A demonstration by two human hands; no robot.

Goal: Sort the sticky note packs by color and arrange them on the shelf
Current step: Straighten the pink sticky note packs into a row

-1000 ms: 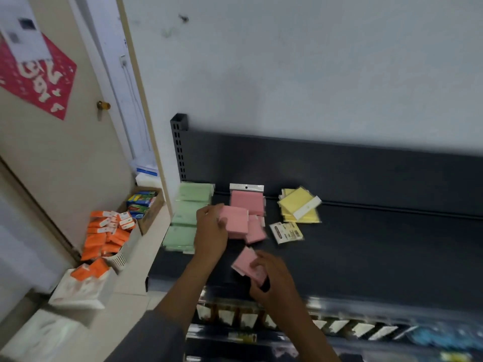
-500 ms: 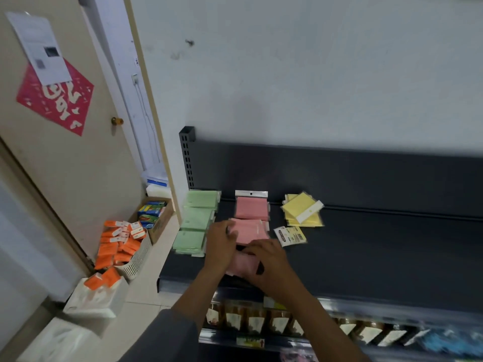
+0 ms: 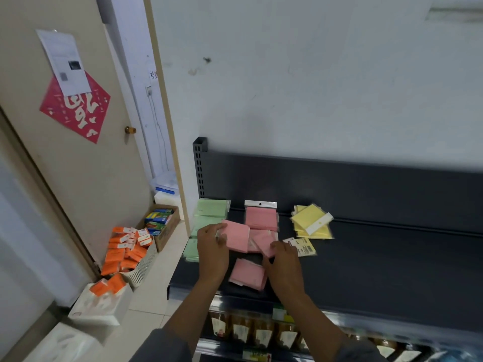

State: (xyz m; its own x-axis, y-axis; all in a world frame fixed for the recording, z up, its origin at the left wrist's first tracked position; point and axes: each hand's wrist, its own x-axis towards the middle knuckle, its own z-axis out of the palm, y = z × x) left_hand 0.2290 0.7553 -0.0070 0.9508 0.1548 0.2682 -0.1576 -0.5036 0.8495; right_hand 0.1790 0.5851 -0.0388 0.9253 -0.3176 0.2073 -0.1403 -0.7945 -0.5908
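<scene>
On the dark shelf [image 3: 379, 257] green sticky note packs [image 3: 211, 209] lie in a column at the left, pink packs in the middle and a yellow pile [image 3: 311, 223] to the right. My left hand [image 3: 213, 250] grips a pink pack [image 3: 237, 237] by its left edge. With its fingertips my right hand [image 3: 283, 265] pinches a second pink pack [image 3: 264, 240]. One more pink pack [image 3: 248, 274] rests flat between my wrists near the front edge. A pink pack with a white header [image 3: 261, 216] lies at the back.
A yellow pack turned label-up [image 3: 302, 246] lies right of my right hand. The shelf's right half is bare. Products fill the shelf below [image 3: 261, 333]. On the floor at left stand a basket of orange packs [image 3: 130, 253] and a cardboard box [image 3: 163, 223], beside a door [image 3: 65, 152].
The view tilted upward. The pink pack from my right hand now lies flat near the front edge. My right hand moved up onto another pink pack; my left hand still holds its pink pack.
</scene>
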